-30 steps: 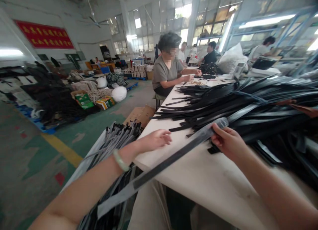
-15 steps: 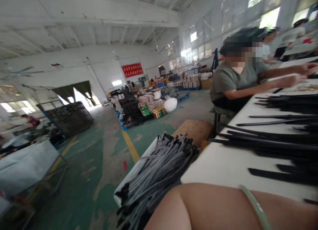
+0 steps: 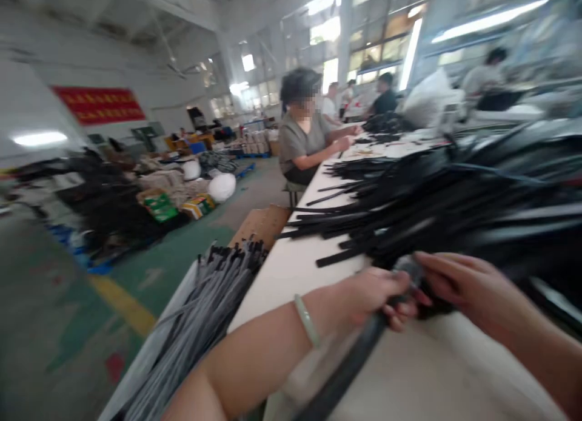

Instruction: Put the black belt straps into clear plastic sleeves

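Head view: left hand (image 3: 375,295) and right hand (image 3: 454,281) meet on a black strap (image 3: 348,363)

The left hand curls its fingers around the black strap near its upper end. The right hand, just beside it, pinches that end between thumb and fingers, where a greyish, translucent cover (image 3: 409,268) shows; blur hides the exact contact of the fingertips. From the hands the strap slants down toward the bottom of the view, in front of the near part of the white surface (image 3: 268,278). Whether it touches the surface cannot be told. A pale green bangle (image 3: 307,321) circles the left wrist.

Beyond the right hand, a large heap of black straps (image 3: 491,212) covers much of the surface, a blue tie (image 3: 500,171) running across it; several strap ends point left over the white top. Beside the surface, on the left, a bundle of grey-covered straps (image 3: 227,281) lies in a white-sided container (image 3: 148,342), near a cardboard box (image 3: 259,224).

Farther along the same edge, a co-worker in a grey top (image 3: 302,145) sits on a stool (image 3: 291,189), both hands over the surface. A red banner (image 3: 100,105) hangs on the far wall.
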Action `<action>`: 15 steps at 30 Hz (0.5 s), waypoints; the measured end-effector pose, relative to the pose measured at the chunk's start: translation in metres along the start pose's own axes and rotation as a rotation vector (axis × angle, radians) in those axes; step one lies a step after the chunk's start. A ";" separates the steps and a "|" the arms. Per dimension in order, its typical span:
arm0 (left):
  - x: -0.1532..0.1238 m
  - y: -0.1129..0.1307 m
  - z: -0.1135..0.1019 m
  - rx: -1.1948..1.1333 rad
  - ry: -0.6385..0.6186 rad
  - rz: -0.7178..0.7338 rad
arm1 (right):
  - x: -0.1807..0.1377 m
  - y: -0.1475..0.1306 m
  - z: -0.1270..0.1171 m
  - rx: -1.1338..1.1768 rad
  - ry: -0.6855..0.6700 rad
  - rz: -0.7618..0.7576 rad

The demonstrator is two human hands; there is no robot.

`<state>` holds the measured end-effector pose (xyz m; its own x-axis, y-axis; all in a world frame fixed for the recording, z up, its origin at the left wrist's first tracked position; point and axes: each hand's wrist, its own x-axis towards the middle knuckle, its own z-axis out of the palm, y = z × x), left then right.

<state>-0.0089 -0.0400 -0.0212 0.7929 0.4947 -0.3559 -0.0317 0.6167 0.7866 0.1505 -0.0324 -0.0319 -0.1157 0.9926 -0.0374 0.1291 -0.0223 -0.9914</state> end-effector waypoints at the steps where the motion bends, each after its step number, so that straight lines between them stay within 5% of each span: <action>1: -0.002 0.004 0.000 -0.010 -0.003 0.027 | -0.007 -0.004 -0.008 0.063 -0.016 0.041; 7: -0.009 0.015 -0.001 0.039 -0.114 -0.098 | 0.005 -0.012 -0.019 0.464 0.245 -0.053; 12: -0.007 0.014 0.003 0.042 -0.036 -0.054 | -0.002 -0.015 -0.006 0.370 -0.008 -0.053; 15: -0.006 0.016 0.000 0.038 -0.053 -0.057 | -0.005 -0.015 -0.001 0.334 -0.034 -0.082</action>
<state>-0.0142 -0.0333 -0.0058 0.8240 0.4255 -0.3741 0.0369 0.6186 0.7849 0.1497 -0.0366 -0.0168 -0.1457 0.9883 0.0451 -0.2106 0.0136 -0.9775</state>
